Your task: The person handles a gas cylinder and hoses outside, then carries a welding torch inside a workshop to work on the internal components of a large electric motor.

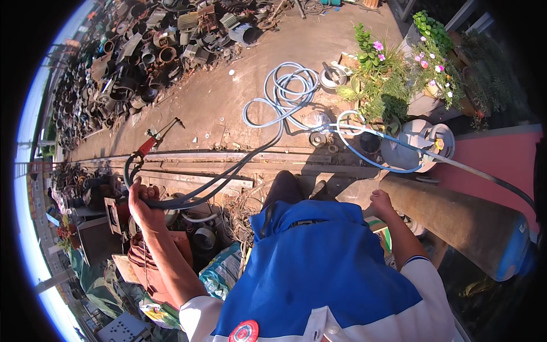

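Note:
My left hand (143,199) is closed round a bundle of dark grey twin hoses (212,187), out to the left. From the bundle the hose loops up to a gas cutting torch (147,146) with a red handle and thin metal tubes, which point up and away from me. My right hand (380,203) is curled into a loose fist beside my right hip. Nothing shows in its fingers. It is near a large rusty gas cylinder (450,219) lying on its side, with a blue band at one end.
Coiled pale blue hose (288,94) lies on the concrete ahead. A scrap metal heap (125,74) fills the far left. Flowering potted plants (382,74) and a white tank (407,149) stand at the right. A metal rail (199,157) crosses the ground; bags and tangled wire (236,214) lie nearer me.

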A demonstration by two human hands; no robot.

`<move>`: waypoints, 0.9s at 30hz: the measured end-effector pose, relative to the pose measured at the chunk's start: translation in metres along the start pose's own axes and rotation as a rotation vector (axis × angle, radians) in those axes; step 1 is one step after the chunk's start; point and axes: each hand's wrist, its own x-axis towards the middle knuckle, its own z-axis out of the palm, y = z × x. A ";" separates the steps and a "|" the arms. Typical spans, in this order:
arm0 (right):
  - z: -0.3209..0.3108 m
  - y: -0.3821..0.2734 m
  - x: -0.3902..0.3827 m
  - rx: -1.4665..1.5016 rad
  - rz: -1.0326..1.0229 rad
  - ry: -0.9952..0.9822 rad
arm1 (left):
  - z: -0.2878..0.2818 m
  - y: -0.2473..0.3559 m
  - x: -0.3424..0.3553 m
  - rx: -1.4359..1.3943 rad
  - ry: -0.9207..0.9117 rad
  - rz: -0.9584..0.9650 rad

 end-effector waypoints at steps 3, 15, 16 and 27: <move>0.008 0.004 0.011 0.053 -0.013 -0.076 | -0.001 0.034 0.005 -0.054 -0.090 0.051; 0.085 -0.097 0.048 -0.178 -0.202 -0.174 | 0.068 0.146 0.088 -0.050 -0.312 0.226; 0.090 -0.123 0.054 -0.122 -0.123 -0.223 | 0.078 0.148 0.104 -0.061 -0.338 0.244; 0.101 -0.384 0.209 -0.003 0.037 -0.282 | 0.264 0.084 0.372 -0.014 -0.233 0.222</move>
